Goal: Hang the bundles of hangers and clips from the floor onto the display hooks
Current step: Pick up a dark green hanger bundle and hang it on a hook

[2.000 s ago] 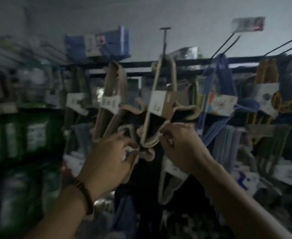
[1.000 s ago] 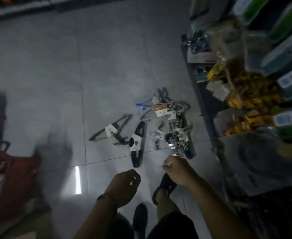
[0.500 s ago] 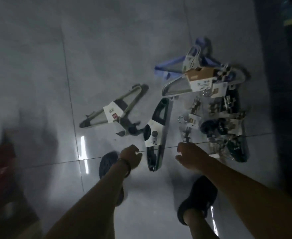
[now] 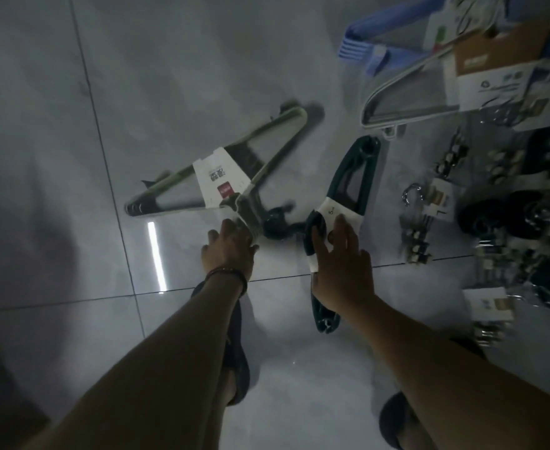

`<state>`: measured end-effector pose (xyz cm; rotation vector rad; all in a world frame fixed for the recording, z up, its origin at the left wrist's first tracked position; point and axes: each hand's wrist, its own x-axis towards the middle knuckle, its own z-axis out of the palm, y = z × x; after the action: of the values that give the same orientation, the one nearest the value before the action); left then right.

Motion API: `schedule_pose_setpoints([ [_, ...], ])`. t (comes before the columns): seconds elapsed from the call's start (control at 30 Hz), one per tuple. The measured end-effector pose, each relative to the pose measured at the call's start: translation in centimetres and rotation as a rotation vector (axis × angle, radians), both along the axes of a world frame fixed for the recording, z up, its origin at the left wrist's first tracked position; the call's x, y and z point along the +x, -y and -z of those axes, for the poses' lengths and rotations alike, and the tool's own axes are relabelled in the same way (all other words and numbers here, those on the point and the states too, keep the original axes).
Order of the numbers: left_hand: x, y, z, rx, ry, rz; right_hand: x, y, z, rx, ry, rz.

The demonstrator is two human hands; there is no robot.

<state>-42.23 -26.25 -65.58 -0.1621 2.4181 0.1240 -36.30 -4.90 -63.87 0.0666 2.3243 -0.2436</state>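
Observation:
Several bundles lie on the grey tiled floor. A pale green hanger bundle (image 4: 221,170) with a white label lies left of centre; my left hand (image 4: 230,246) touches its hook end, fingers curling over it. A dark green hanger bundle (image 4: 348,186) with a white band lies beside it; my right hand (image 4: 340,264) rests spread on top of its middle, fingers apart. A blue hanger bundle (image 4: 374,37) and a white hanger bundle (image 4: 406,102) lie at the upper right. Packs of metal clips (image 4: 429,206) sit further right.
My two feet in dark slippers (image 4: 234,352) stand on the tiles below my arms. Dark round items and more carded packs (image 4: 527,222) crowd the right edge. A ceiling light reflection (image 4: 155,254) streaks the floor on the left.
I turned from the display hooks down to the floor and bent low. Both hands dropped from the hanging hangers and now reach the two green bundles.

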Motion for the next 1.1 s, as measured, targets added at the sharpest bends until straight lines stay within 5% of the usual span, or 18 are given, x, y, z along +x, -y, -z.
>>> schedule_pose_setpoints([
  [0.23, 0.9, 1.5, -6.2, 0.416, -0.275, -0.153, -2.4, -3.2, -1.9, -0.293, 0.139, 0.213],
  [0.47, 1.2, 0.5, -14.1, 0.555, -0.261, 0.041, -5.7, -5.5, -9.2, -0.471, -0.192, 0.744],
  [0.63, 4.3, 0.1, -17.2, 0.609, -0.358, 0.432, -10.2, -9.8, -16.8, -0.281, -0.757, 0.333],
  [0.73, 4.3, 0.1, -17.6, 0.664, -0.397, 0.652, -13.3, -12.9, -18.7, -0.154, -0.330, 0.113],
  [0.8, 3.0, 0.3, -17.1, 0.698, -0.355, 0.792, -13.8, -14.5, -18.2, -0.264, 0.126, 0.236],
  [0.87, 1.3, 0.5, -16.5, 0.692, -0.305, 0.869, -12.5, -15.5, -16.6, -0.487, 0.322, 0.437],
  [0.97, -0.6, 0.6, -16.0, 0.675, -0.178, 0.754, -7.9, -14.8, -14.2, -0.495, 0.108, 0.570],
  [1.1, -0.5, -0.2, -14.5, 0.485, -0.352, 0.450, -2.0, -10.7, -12.0, -0.416, -0.193, 0.758],
])
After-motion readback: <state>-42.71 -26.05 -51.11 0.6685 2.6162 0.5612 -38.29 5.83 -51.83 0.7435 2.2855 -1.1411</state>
